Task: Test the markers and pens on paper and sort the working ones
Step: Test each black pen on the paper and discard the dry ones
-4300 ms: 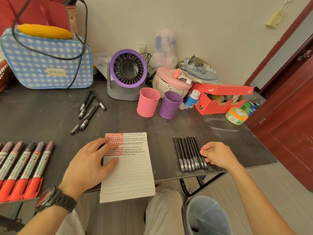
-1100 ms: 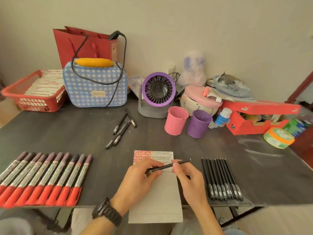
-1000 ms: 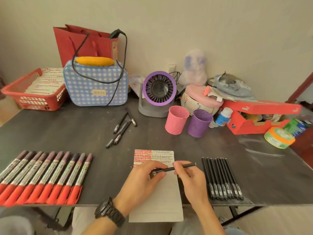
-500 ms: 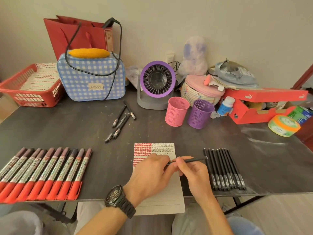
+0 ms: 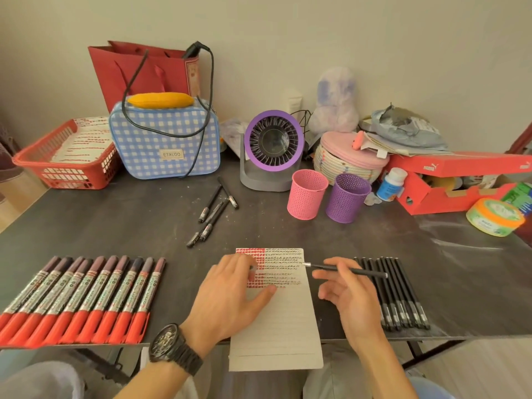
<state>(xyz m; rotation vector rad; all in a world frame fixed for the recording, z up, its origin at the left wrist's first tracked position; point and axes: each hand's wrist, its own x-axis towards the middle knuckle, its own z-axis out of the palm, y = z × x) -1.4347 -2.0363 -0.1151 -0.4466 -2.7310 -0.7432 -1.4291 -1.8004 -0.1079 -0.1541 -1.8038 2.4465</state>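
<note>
A lined paper sheet (image 5: 276,318), its top filled with red and black test marks, lies at the table's front edge. My left hand (image 5: 230,295) rests on the sheet's left part; a small dark piece, apparently the pen's cap (image 5: 253,268), is pinched at its blurred fingertips. My right hand (image 5: 348,295) holds an uncapped black pen (image 5: 359,271) just right of the sheet, its silver tip pointing left at the paper's edge. A row of black pens (image 5: 400,295) lies to the right. Red markers (image 5: 80,298) lie in a row at the left.
A pink mesh cup (image 5: 306,198) and a purple mesh cup (image 5: 347,198) stand behind the paper. Several loose black pens (image 5: 213,211) lie mid-table. At the back stand a purple fan (image 5: 273,148), a checked bag (image 5: 164,145), a red basket (image 5: 66,156) and a red shoebox (image 5: 457,180).
The hands have come apart: the cap is off the pen. My right hand moved right with the bare-tipped pen, and my left hand settled onto the paper.
</note>
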